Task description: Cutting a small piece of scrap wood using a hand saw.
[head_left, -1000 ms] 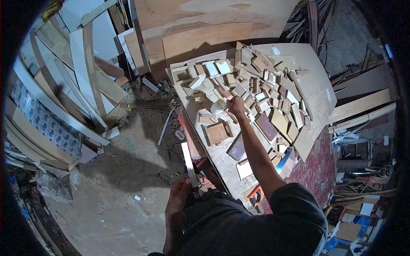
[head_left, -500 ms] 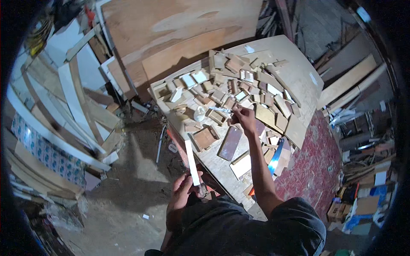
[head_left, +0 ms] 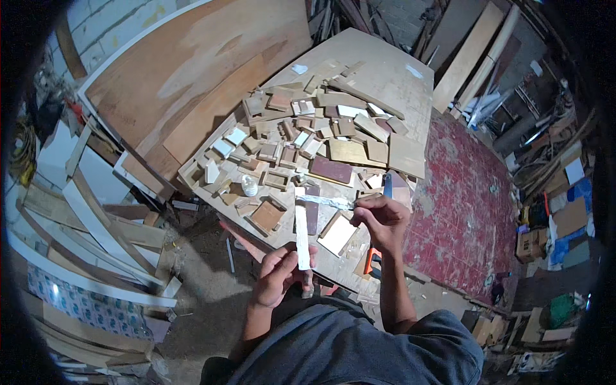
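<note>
Much of a pale plywood tabletop [head_left: 378,58] is covered by small wooden offcuts [head_left: 343,128]. Over its near edge, a narrow flat white strip [head_left: 301,234] is pinched by its lower end between thumb and fingers of the left hand [head_left: 274,281]. A thin white-smeared stick [head_left: 326,201] is gripped by the fingertips of the right hand [head_left: 385,222]; whether its tip touches the strip cannot be told. Left on the tabletop, a round translucent container [head_left: 249,187] is placed. Right of the tabletop, a worn red surface [head_left: 468,212] is seen.
</note>
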A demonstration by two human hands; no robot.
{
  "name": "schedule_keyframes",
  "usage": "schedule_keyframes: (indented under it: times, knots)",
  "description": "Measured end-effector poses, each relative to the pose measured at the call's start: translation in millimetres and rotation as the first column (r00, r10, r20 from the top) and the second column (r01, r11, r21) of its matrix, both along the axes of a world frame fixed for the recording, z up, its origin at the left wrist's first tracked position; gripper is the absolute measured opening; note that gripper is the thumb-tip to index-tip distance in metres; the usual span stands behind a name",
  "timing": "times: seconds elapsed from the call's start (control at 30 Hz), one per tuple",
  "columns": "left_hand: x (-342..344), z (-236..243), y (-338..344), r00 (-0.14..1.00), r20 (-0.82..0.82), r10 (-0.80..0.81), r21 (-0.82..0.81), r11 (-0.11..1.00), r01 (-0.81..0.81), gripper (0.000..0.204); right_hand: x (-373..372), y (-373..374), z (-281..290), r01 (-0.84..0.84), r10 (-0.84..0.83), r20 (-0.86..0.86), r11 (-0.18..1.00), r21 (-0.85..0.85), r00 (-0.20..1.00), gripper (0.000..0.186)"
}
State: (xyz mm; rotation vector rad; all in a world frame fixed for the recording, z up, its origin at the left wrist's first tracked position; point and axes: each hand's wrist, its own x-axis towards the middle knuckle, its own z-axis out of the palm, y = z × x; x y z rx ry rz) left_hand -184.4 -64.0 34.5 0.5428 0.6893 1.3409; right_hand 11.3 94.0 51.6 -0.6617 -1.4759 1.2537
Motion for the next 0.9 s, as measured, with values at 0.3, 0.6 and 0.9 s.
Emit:
schedule_keyframes:
  times: [0.3,0.6,0.9]
  knots:
    - [58,30,1,0.991,-0.075,-0.113,0.017,0.993,0.115,0.04,85,-4,15,0.102,-0.206,0.14,0.839,0.534,0.968,0.021]
    - [116,35,-10,0.979,0.086,-0.183,0.012,0.983,0.182,0.042,157,-5,15,0.206,-0.32,0.077,0.756,0.622,0.944,0.02]
    - [164,31,-6,0.964,0.124,-0.235,0.078,0.971,0.227,0.043,203,-14,12,0.256,-0.284,-0.023,0.824,0.505,0.959,0.017]
